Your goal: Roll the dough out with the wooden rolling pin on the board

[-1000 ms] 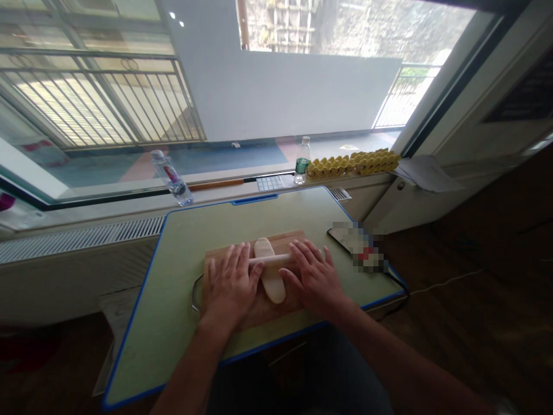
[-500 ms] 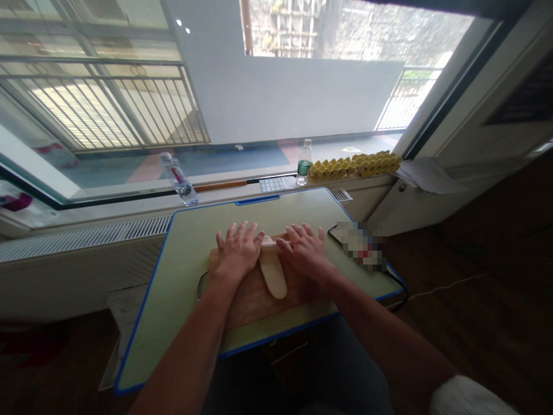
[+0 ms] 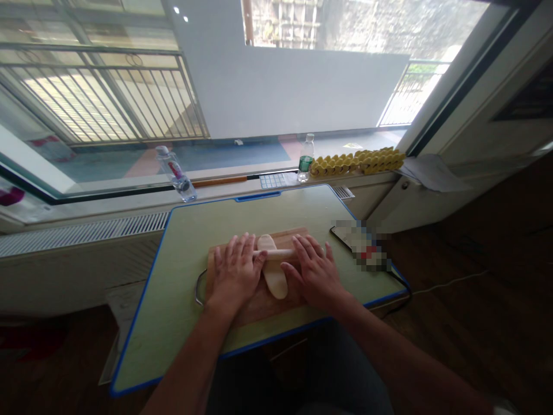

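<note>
A pale wooden rolling pin (image 3: 283, 254) lies crosswise over a long, flat oval of dough (image 3: 275, 280). The dough rests on a wooden cutting board (image 3: 254, 314) and shows on both sides of the pin. My left hand (image 3: 235, 268) lies on the pin's left end, open, its fingers stretched out flat over it and its thumb near the dough. On the right end rests my right hand (image 3: 317, 266), also open, with fingers laid over the pin and the thumb apart. Both palms cover the pin's ends.
The board sits on a blue-edged green folding table (image 3: 173, 300). A phone (image 3: 360, 245) with a cable lies at the table's right. On the windowsill stand two plastic bottles, the left one (image 3: 176, 174) and the right one (image 3: 306, 158), plus yellow egg trays (image 3: 358, 161).
Both hands have drawn the rolling pin back toward me along the dough. The dough's far end now shows beyond the pin. The view has shifted slightly.
</note>
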The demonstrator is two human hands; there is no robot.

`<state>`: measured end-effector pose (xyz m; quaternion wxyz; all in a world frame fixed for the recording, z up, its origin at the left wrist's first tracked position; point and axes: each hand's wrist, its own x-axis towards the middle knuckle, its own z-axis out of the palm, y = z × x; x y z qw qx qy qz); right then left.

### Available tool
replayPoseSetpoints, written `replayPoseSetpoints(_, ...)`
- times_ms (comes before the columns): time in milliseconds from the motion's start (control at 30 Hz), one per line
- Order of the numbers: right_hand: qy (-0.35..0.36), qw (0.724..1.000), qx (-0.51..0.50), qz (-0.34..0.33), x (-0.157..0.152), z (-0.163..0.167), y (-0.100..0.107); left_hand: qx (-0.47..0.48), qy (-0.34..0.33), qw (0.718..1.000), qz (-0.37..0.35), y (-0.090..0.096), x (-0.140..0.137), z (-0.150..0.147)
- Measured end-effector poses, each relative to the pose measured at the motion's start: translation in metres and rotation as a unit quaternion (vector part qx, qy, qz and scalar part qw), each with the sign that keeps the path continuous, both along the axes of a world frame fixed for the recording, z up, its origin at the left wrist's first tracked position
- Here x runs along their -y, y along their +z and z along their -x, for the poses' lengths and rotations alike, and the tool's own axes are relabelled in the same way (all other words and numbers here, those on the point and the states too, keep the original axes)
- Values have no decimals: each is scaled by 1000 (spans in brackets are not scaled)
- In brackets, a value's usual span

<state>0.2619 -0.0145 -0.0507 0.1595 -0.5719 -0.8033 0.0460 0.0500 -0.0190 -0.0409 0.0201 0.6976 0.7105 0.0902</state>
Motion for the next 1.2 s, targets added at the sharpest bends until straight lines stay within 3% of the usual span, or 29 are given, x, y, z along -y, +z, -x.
replayPoseSetpoints(133,-21,1000,9,19,-39,10,8,-9,6,1000,12,14,-42,-4)
replayPoseSetpoints(233,-29,999,17,21,-49,13,10,-16,3,1000,3,20,-55,-5)
replayPoseSetpoints(567,5,1000,0,13,-5,0,6,10,-5,1000,5,1,-10,0)
replayPoseSetpoints(933,-27,999,29,10,-51,7,10,-4,-8,1000,26,21,-63,-9)
replayPoseSetpoints(1033,-23,999,26,8,-46,7,10,0,-10,1000,25,17,-57,-8)
replayPoseSetpoints(1200,-10,1000,0,7,-13,1,3,16,-22,999,22,10,-25,-3)
